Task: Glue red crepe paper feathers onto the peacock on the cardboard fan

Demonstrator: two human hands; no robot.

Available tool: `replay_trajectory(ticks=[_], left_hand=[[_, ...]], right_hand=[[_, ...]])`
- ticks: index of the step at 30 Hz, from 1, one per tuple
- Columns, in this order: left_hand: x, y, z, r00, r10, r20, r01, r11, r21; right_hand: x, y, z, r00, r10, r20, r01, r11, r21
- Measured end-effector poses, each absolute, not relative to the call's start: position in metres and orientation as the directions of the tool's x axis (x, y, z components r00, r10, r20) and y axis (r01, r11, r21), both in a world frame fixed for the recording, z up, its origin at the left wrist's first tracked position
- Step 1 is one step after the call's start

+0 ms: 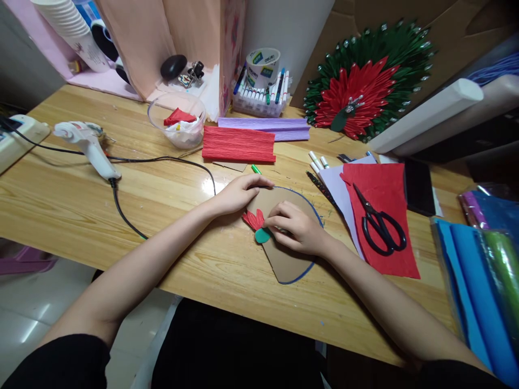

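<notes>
A rounded cardboard piece (284, 270) with a blue-edged rim lies on the table in front of me. At its left corner sit red crepe-paper petals (253, 219) and a green oval piece (262, 235). My left hand (239, 194) rests on the cardboard's upper left edge, fingers stretched out and the thumb apart. Over the cardboard, my right hand (295, 227) has its fingertips pinched together at the right side of the red petals, just above the green oval. Part of the cardboard is hidden beneath the right hand.
A white glue gun (87, 143) with a black cord lies at left. Behind are a plastic bowl (176, 119), red crepe paper (239, 145) and a marker box (261, 97). Black scissors (379, 224) lie on red paper (393, 183) at right. A red-green paper peacock (365, 92) leans behind.
</notes>
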State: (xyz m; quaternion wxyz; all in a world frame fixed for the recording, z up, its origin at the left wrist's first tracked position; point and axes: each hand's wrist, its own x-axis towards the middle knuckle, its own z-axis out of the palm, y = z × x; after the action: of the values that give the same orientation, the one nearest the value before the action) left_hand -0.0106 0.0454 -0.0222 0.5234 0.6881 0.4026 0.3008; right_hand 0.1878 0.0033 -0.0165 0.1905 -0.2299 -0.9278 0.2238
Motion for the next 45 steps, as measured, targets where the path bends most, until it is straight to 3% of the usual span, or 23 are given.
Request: replay_trajectory(ticks=[8, 19, 23, 27, 31, 33, 34, 36, 38, 41, 45], left_hand=[[-0.011, 0.045, -0.024, 0.490, 0.872, -0.004, 0.238, -0.130, 0.962], [-0.012, 0.045, -0.022, 0.490, 0.871, -0.016, 0.262, -0.129, 0.956], [-0.013, 0.044, -0.023, 0.504, 0.864, 0.000, 0.208, -0.122, 0.970], [-0.017, 0.046, -0.018, 0.444, 0.896, 0.007, 0.116, -0.065, 0.991], [-0.026, 0.051, -0.013, 0.077, 0.997, 0.029, 0.084, -0.035, 0.996], [-0.029, 0.052, -0.012, -0.127, 0.991, 0.036, 0.050, -0.029, 0.998], [-0.030, 0.052, -0.012, -0.203, 0.979, 0.034, 0.006, -0.033, 0.999], [-0.030, 0.051, -0.012, -0.298, 0.955, 0.006, -0.101, -0.037, 0.994], [-0.027, 0.048, -0.011, -0.303, 0.952, -0.035, -0.193, -0.025, 0.981], [-0.021, 0.042, -0.005, -0.228, 0.969, -0.101, -0.297, 0.030, 0.955], [-0.016, 0.038, 0.003, 0.056, 0.975, -0.217, -0.378, 0.222, 0.899]], right_hand=[[0.186, 0.005, -0.017, -0.737, 0.607, 0.296, 0.370, 0.730, -0.575], [0.187, 0.004, -0.018, -0.764, 0.590, 0.263, 0.404, 0.754, -0.518], [0.187, 0.002, -0.017, -0.709, 0.623, 0.332, 0.401, 0.742, -0.537], [0.194, 0.003, -0.008, -0.491, 0.740, 0.459, 0.498, 0.671, -0.549], [0.209, 0.016, -0.003, 0.072, 0.779, 0.623, 0.674, 0.422, -0.606], [0.214, 0.026, -0.005, 0.269, 0.802, 0.533, 0.590, 0.300, -0.750], [0.215, 0.030, -0.008, 0.286, 0.861, 0.422, 0.489, 0.247, -0.836], [0.213, 0.036, -0.013, 0.147, 0.981, 0.128, 0.248, 0.089, -0.965], [0.208, 0.037, -0.017, -0.059, 0.996, -0.071, 0.101, -0.064, -0.993], [0.203, 0.034, -0.017, -0.102, 0.991, -0.091, -0.030, -0.094, -0.995], [0.208, 0.036, -0.014, 0.013, 1.000, -0.018, -0.158, -0.015, -0.987]])
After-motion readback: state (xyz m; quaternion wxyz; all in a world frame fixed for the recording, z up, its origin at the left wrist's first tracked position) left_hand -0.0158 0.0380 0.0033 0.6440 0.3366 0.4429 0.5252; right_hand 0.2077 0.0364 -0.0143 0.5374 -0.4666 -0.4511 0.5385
